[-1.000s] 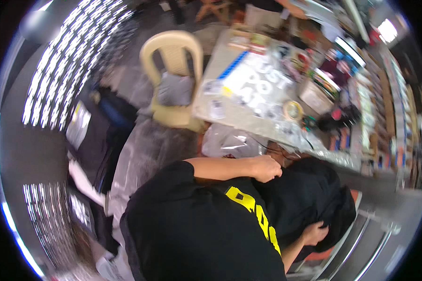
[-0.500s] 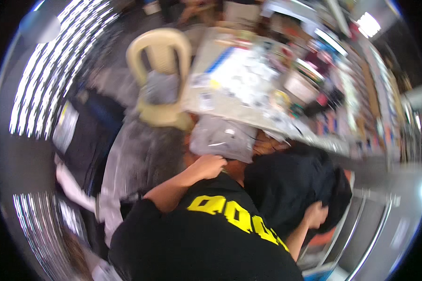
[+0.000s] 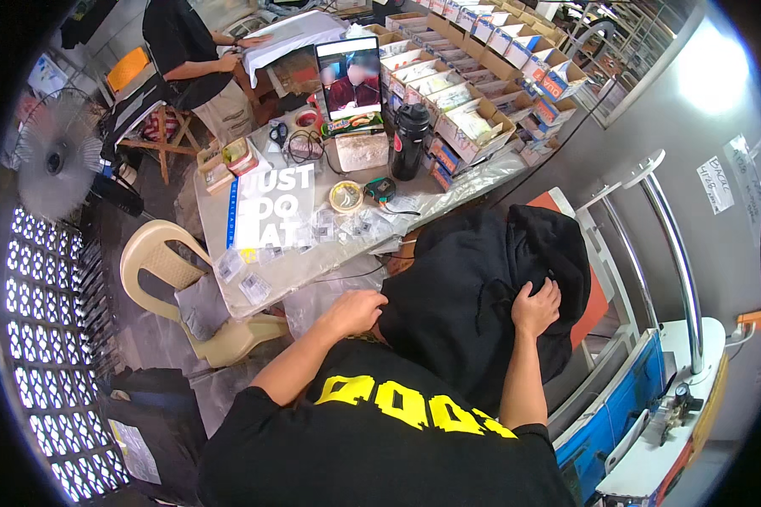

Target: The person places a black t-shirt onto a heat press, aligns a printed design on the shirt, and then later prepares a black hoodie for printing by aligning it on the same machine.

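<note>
A black hoodie (image 3: 473, 287) with a dark drawstring lies bunched in front of me, partly over an orange-red board (image 3: 590, 297). At its left edge my left hand (image 3: 355, 313) is closed, the fingertips pinching the fabric. My right hand (image 3: 536, 306) rests on the right part of the cloth, fingers stretched out over its folds. Just beyond stands the table (image 3: 271, 287), with a printed sheet (image 3: 275, 203) in white lettering, a tape roll (image 3: 346, 197) and small clear packets (image 3: 368, 224) on it.
A cream plastic chair (image 3: 156, 245) stands left, near a spinning fan (image 3: 55, 156). On the table are a black bottle (image 3: 409, 139), a lit tablet (image 3: 349, 80) and boxes (image 3: 473, 127). Metal rails (image 3: 672, 245) rise at the right. Another person (image 3: 186, 51) works far left.
My view has swung right and steadied from a blur. The left hand has come to the hoodie's edge, and the right hand has moved up on the cloth, its fingers now extended.
</note>
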